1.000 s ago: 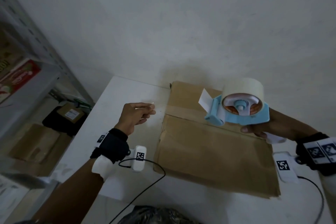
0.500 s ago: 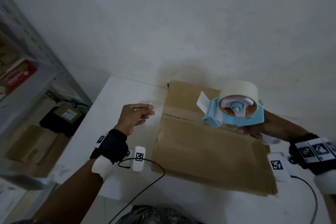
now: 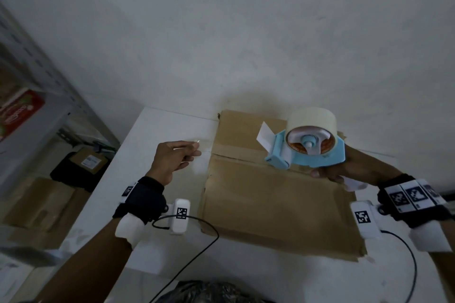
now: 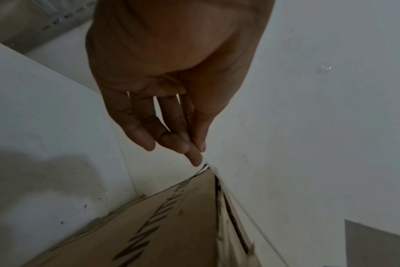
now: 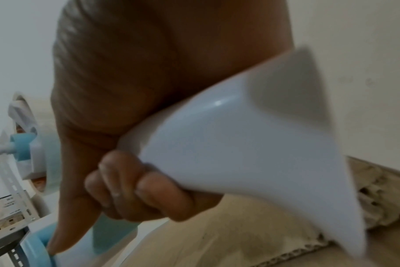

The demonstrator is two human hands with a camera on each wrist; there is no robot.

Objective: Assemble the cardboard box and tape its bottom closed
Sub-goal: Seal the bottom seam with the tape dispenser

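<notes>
A flattened brown cardboard box (image 3: 270, 199) lies on the white table (image 3: 157, 130) against the wall, with old tape along a fold. My right hand (image 3: 330, 172) grips the white handle (image 5: 240, 153) of a blue tape dispenser (image 3: 307, 152) and holds it in the air over the far part of the cardboard. A loose white tape end sticks out at its left. My left hand (image 3: 177, 157) hovers above the table just left of the cardboard's edge (image 4: 162, 225). Its fingers (image 4: 171, 140) are nearly straight, with the thumb lying against them. I see nothing in it.
A grey metal shelf (image 3: 37, 106) with a red packet stands at the left. Cardboard boxes (image 3: 37, 204) sit on the floor beneath it. A dark bag (image 3: 209, 293) lies at the table's near edge. The wall runs right behind the cardboard.
My right hand has carried the tape dispenser a little to the left and lower over the cardboard. The left hand has hardly moved.
</notes>
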